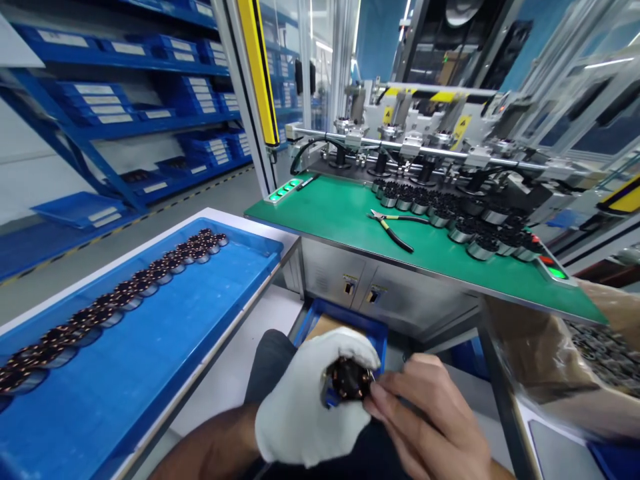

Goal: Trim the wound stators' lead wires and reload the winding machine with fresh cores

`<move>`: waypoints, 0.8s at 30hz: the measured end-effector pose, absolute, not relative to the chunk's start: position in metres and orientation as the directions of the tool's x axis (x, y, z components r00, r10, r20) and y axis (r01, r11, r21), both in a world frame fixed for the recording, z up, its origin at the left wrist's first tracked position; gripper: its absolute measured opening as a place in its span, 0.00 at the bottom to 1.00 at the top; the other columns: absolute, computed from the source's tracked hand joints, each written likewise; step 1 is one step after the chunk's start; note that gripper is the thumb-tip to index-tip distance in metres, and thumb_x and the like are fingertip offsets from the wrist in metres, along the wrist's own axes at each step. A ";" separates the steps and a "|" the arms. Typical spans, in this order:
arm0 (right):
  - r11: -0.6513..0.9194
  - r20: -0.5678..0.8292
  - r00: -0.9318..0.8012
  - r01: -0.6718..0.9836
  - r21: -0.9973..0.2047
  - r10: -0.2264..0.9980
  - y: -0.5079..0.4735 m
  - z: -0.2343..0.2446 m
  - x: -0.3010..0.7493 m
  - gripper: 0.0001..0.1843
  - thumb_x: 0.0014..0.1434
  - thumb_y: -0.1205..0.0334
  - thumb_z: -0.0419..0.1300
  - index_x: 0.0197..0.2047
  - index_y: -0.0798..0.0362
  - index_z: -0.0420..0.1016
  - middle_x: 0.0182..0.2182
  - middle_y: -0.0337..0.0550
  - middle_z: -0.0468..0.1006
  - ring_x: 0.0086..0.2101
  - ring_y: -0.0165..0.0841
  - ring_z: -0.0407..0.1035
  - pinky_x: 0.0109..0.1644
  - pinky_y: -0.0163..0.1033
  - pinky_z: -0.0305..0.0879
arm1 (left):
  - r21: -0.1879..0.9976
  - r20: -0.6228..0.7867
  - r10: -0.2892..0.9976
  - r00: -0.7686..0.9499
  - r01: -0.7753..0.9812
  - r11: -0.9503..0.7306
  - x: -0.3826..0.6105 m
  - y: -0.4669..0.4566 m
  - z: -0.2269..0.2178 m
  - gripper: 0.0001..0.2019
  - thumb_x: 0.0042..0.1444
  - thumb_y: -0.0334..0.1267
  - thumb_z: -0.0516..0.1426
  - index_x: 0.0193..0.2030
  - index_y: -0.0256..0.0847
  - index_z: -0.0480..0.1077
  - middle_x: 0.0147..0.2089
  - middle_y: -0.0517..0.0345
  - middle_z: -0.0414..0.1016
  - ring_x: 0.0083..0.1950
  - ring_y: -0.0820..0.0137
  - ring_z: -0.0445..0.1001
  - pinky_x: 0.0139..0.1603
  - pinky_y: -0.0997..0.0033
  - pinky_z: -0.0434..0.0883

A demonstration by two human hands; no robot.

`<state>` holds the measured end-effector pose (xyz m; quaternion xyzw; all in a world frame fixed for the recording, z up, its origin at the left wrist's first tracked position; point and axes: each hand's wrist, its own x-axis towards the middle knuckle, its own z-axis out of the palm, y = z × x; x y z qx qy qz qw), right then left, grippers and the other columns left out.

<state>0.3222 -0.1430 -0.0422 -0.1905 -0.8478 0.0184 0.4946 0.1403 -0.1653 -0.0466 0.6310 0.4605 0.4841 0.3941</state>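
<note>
My left hand (pixel 310 400), in a white glove, is wrapped round a motor stator (pixel 351 379) with a black top and copper-coloured spots along its rim. My bare right hand (pixel 430 407) meets the stator's right edge with thumb and forefinger pressed together. A thin bright bit shows at those fingertips, too small to name. Both hands are low in the view, above my lap. On the left, a blue tray (pixel 190 333) holds a long band of similar stators (pixel 135 290) along its far side.
A green worktop (pixel 330 200) bears side cutters (pixel 393 227) and rows of stators with black tops (pixel 440 207). Behind stands a machine with a metal rail (pixel 415 143). Blue shelves (pixel 125 63) with bins are at left; a plastic-lined box (pixel 595 347) of parts is at right.
</note>
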 end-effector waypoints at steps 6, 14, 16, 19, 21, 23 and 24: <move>0.880 0.863 -0.290 0.373 -0.295 0.413 -0.153 -0.052 0.309 0.17 0.53 0.76 0.64 0.46 0.53 0.76 0.29 0.44 0.80 0.30 0.34 0.75 0.34 0.41 0.74 | 0.893 0.388 0.921 -0.033 0.260 -0.367 0.145 -0.171 -0.069 0.18 0.44 0.36 0.64 0.45 0.45 0.71 0.47 0.51 0.78 0.51 0.59 0.76 0.57 0.52 0.73; 0.728 0.720 -0.119 0.192 -0.659 0.683 -0.152 -0.063 0.294 0.10 0.58 0.77 0.54 0.34 0.53 0.69 0.27 0.40 0.71 0.28 0.28 0.68 0.30 0.33 0.67 | 0.916 0.392 0.918 -0.060 0.119 -0.383 0.147 -0.171 -0.078 0.28 0.44 0.38 0.67 0.54 0.48 0.67 0.50 0.53 0.75 0.50 0.61 0.77 0.53 0.62 0.75; 0.762 0.744 -0.169 0.180 -0.622 0.646 -0.146 -0.065 0.298 0.10 0.57 0.78 0.54 0.36 0.54 0.69 0.27 0.40 0.71 0.28 0.28 0.68 0.30 0.33 0.68 | 0.969 0.246 0.969 -0.001 0.033 -0.246 0.137 -0.165 -0.072 0.31 0.47 0.49 0.66 0.58 0.45 0.65 0.53 0.50 0.75 0.50 0.59 0.76 0.52 0.62 0.75; 0.816 0.771 -0.267 0.173 -0.552 0.578 -0.139 -0.064 0.307 0.12 0.56 0.80 0.54 0.39 0.54 0.69 0.28 0.41 0.72 0.29 0.28 0.69 0.31 0.33 0.69 | 1.000 0.011 0.964 0.265 -0.009 -0.009 0.120 -0.153 -0.067 0.27 0.62 0.60 0.48 0.45 0.36 0.72 0.37 0.48 0.79 0.33 0.66 0.77 0.32 0.70 0.73; 0.840 0.780 -0.313 0.195 -0.506 0.542 -0.136 -0.063 0.311 0.12 0.56 0.80 0.55 0.40 0.55 0.69 0.29 0.42 0.74 0.30 0.29 0.70 0.31 0.33 0.69 | 0.991 -0.099 0.867 0.488 -0.031 0.131 0.114 -0.147 -0.067 0.35 0.64 0.63 0.40 0.34 0.32 0.73 0.26 0.50 0.75 0.22 0.72 0.70 0.21 0.75 0.65; 0.854 0.791 -0.327 0.259 -0.452 0.518 -0.136 -0.062 0.312 0.12 0.56 0.79 0.57 0.41 0.56 0.70 0.29 0.42 0.75 0.30 0.29 0.70 0.31 0.32 0.69 | 0.978 -0.106 0.830 0.548 -0.096 0.188 0.114 -0.145 -0.068 0.33 0.62 0.63 0.44 0.37 0.32 0.72 0.25 0.53 0.74 0.20 0.75 0.67 0.19 0.78 0.61; 0.849 0.795 -0.316 0.302 -0.433 0.518 -0.137 -0.062 0.312 0.11 0.57 0.79 0.57 0.41 0.56 0.71 0.29 0.43 0.75 0.30 0.28 0.70 0.31 0.32 0.69 | 0.970 -0.081 0.853 0.516 -0.158 0.187 0.116 -0.146 -0.068 0.27 0.61 0.60 0.51 0.44 0.34 0.72 0.29 0.54 0.75 0.22 0.76 0.69 0.21 0.79 0.63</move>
